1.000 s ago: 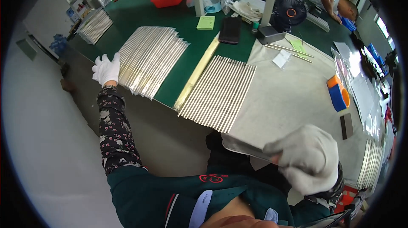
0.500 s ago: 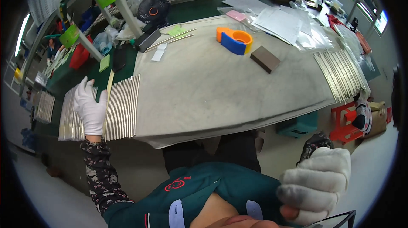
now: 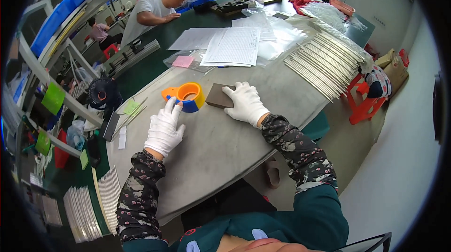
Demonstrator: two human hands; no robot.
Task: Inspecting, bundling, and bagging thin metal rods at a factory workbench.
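My white-gloved left hand [image 3: 163, 131] reaches over the grey cloth with its fingers stretched out and thumb apart. Its fingertips are at the near-left edge of an orange and blue tape dispenser [image 3: 198, 98], touching it or very close, without a grip around it. To the right, my gloved right hand [image 3: 246, 103] has its fingers and thumb on the right end of a brown rectangular block [image 3: 219, 96]. The block lies on the cloth beside the dispenser, and the hand covers its right end.
Thin metal rods form a row [image 3: 324, 62] at the right, with more rods [image 3: 82, 214] at the lower left. Paper sheets [image 3: 232, 45] and a pink slip [image 3: 182, 61] lie beyond my hands. A black fan [image 3: 104, 93] stands left. Another person [image 3: 152, 15] leans on the far bench.
My left hand has left the rods at the left and come to the tape dispenser. My right hand has moved from near my chest onto the brown block. The view has turned rightward.
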